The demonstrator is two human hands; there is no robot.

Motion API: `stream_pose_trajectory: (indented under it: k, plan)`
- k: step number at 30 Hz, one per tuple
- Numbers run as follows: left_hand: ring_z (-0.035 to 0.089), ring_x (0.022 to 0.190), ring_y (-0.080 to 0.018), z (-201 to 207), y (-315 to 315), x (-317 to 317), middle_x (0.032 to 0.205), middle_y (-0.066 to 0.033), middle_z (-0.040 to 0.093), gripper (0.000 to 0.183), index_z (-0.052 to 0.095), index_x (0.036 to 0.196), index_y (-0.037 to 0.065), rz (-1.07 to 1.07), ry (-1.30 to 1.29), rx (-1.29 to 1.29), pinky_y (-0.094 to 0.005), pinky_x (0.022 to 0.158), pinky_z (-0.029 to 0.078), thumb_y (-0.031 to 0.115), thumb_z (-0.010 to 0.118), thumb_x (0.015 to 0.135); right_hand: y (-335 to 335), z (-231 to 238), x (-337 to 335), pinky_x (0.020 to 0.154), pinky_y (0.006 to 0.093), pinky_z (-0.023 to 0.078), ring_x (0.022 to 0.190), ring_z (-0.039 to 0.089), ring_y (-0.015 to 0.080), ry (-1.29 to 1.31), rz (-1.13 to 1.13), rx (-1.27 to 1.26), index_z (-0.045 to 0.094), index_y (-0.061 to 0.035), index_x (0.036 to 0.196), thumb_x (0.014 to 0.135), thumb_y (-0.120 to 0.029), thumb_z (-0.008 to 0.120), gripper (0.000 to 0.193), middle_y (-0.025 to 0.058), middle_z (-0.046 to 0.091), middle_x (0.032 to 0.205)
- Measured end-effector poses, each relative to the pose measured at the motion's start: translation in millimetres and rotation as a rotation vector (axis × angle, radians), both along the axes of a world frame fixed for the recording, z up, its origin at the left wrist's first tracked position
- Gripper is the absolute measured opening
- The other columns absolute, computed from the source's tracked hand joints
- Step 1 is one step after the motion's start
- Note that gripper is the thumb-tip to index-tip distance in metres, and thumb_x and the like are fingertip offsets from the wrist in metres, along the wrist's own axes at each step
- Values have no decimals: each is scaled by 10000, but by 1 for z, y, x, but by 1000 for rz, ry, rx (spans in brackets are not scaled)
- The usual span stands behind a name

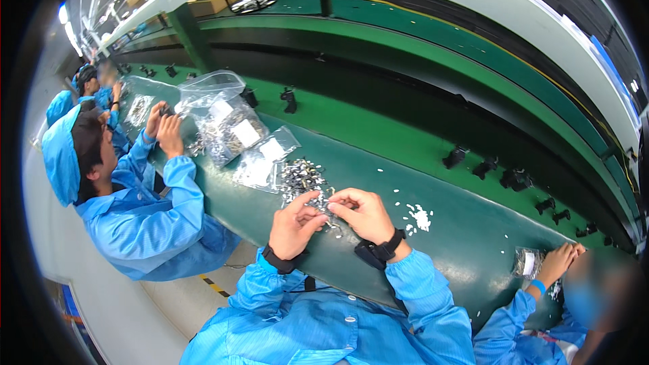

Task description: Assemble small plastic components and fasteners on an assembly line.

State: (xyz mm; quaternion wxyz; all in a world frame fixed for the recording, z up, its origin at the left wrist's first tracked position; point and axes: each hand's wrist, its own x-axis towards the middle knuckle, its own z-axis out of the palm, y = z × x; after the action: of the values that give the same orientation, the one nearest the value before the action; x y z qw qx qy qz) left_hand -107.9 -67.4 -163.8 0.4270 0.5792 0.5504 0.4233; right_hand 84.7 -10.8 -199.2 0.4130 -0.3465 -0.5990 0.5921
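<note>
Over the green worktop, my left hand (292,226) and my right hand (365,213) meet at the near edge of a heap of small metal parts (301,177). The fingers of both hands are curled into pinches, their tips almost touching. Whatever lies between the fingertips is too small to name. Dark straps circle both my wrists. Right of my right hand lies a small scatter of white pieces (420,217). Beyond the heap are a flat clear bag with a white label (259,169) and a large clear bag full of metal parts (233,128).
The green table (466,247) runs beside a conveyor (378,122) carrying several black parts, one a black part (289,99). At left, a co-worker in blue (145,220) handles a dark part. Another person's hand (558,262) is at right, near a small bag (529,262).
</note>
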Motion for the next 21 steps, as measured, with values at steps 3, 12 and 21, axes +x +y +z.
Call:
stream_pose_trajectory:
  k: [3,12,21]
  plan:
    - [719,802,-127,-2,-2,1,890,-88,755,503,561,1398,-14,52,-20,55,-276,732,590,-48,724,923,-5,10,-4,691,262,556,775,674,86,-95,-71,141,744,9,1094,933,-93,759,191,48,758,890]
    - [750,929,-171,-2,-1,-1,1002,-133,771,570,547,1433,3,62,-58,88,-319,840,617,-125,695,898,-1,13,-5,576,201,513,735,635,35,90,39,-30,695,18,1140,946,-79,760,226,30,736,915]
    - [713,1042,-185,5,7,-1,1237,-155,699,480,624,1345,20,190,404,256,-308,854,595,-39,735,881,4,31,10,563,214,500,696,617,39,20,0,-19,710,-20,1122,938,-104,758,208,-20,702,848]
